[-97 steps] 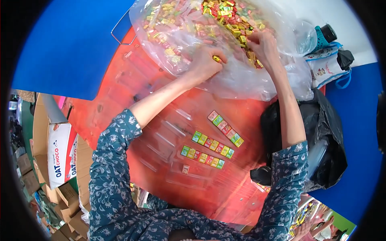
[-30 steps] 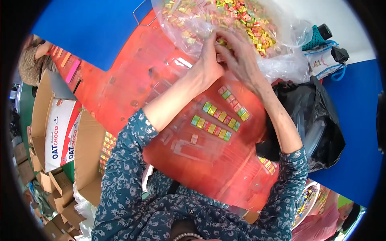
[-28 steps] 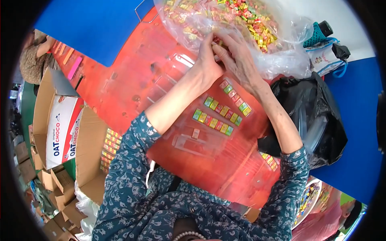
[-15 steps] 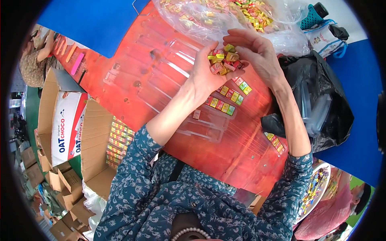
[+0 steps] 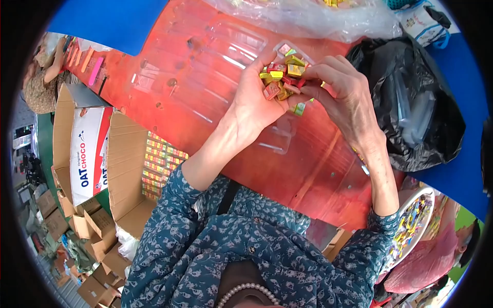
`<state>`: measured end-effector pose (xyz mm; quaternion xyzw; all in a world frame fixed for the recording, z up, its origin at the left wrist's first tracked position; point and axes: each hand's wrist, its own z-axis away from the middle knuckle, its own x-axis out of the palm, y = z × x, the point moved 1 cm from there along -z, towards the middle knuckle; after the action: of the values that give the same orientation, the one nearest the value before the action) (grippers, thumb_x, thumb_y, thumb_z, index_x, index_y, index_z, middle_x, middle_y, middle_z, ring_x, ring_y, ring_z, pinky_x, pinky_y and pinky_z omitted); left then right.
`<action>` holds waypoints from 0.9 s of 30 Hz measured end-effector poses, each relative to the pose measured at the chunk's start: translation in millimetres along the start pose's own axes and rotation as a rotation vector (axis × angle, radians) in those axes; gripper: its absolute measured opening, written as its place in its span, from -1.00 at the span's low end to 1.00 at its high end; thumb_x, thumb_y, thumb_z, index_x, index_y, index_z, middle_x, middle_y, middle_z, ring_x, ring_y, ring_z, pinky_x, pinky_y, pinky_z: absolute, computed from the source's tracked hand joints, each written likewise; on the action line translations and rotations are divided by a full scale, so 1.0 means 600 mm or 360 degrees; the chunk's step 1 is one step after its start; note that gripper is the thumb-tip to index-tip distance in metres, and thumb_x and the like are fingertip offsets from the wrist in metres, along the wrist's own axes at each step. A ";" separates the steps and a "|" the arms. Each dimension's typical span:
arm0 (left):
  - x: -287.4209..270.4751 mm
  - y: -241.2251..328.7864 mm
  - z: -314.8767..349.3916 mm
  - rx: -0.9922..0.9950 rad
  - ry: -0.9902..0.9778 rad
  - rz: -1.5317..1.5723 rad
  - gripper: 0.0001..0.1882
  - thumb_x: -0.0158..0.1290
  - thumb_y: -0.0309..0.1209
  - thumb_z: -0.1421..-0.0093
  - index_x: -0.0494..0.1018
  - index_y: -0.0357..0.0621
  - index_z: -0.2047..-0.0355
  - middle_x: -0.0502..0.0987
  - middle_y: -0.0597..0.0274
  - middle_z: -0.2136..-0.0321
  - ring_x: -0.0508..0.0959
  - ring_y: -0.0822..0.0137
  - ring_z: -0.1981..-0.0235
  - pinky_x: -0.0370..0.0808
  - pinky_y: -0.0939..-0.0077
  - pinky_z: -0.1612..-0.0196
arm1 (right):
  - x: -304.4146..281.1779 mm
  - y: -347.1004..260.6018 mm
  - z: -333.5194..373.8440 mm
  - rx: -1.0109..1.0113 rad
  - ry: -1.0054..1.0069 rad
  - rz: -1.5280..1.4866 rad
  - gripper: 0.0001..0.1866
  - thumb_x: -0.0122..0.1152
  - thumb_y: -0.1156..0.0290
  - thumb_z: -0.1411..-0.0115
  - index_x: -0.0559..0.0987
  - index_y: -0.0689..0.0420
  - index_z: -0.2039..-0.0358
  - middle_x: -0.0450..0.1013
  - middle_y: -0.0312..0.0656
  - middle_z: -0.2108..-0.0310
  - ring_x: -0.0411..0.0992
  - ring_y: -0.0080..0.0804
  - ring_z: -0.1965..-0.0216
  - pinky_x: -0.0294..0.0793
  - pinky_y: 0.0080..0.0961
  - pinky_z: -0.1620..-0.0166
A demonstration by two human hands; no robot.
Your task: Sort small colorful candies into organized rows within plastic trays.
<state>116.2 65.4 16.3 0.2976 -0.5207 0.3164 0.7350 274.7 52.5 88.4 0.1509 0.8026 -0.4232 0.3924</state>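
Cupped and tilted up, my left hand [image 5: 249, 105] holds a heap of small wrapped candies [image 5: 283, 77] in red, yellow and gold. My right hand [image 5: 346, 90] reaches in from the right, its thumb and index finger pinched on a candy at the heap's right edge. Below both hands lie clear plastic trays; one tray [image 5: 277, 142] shows under my left wrist. A few candies with green and yellow wrappers [image 5: 299, 108] sit in a row behind my fingers, mostly covered by the hands.
A clear bag [image 5: 313, 20] of candies lies at the far edge of the red table [image 5: 215, 169]. To the right are a black plastic bag [image 5: 426, 66] and a white basin [image 5: 429, 203] of candies. An open carton [image 5: 123, 159] with packed candy rows [image 5: 160, 164] stands left. Two people are nearby.
My right hand has turned from lying alongside the heap to pinching at its right edge. The left hand keeps the candies cupped. The whole view has shifted a little.
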 end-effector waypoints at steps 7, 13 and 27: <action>-0.025 0.005 0.037 -0.0122 -0.0146 0.0224 -0.60 -0.22 -0.17 -0.25 0.36 -0.27 0.14 0.47 -0.02 0.20 0.48 0.05 0.17 0.40 0.00 0.01 | 0.016 -0.033 0.015 -0.0069 0.0008 0.0013 -0.79 0.19 0.60 0.07 0.44 0.25 0.36 0.39 -0.10 0.43 0.35 -0.12 0.35 0.36 -0.33 0.29; -0.041 0.035 0.107 -0.0004 0.0053 0.0197 -0.51 -0.21 -0.17 -0.25 0.29 -0.42 0.06 0.43 -0.20 0.15 0.41 -0.18 0.05 0.37 -0.02 -0.02 | 0.053 -0.021 0.069 0.0831 0.0534 -0.1257 -0.90 0.17 0.60 -0.07 0.50 0.32 0.37 0.48 -0.31 0.50 0.37 -0.73 0.45 0.36 -0.75 0.36; -0.093 0.047 0.231 0.0221 0.0189 0.0142 -0.56 -0.22 -0.15 -0.25 0.34 -0.24 0.05 0.39 -0.24 0.07 0.46 -0.16 0.09 0.55 0.04 0.20 | 0.168 -0.040 0.078 0.1011 0.0237 -0.0691 -0.93 0.17 0.57 -0.03 0.53 0.27 0.42 0.47 -0.15 0.56 0.43 -0.47 0.60 0.40 -0.51 0.52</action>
<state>-0.3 -32.1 4.9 0.3049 -0.4657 0.4013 0.7274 219.1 -8.4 9.8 0.1219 0.6712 -0.7116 0.1681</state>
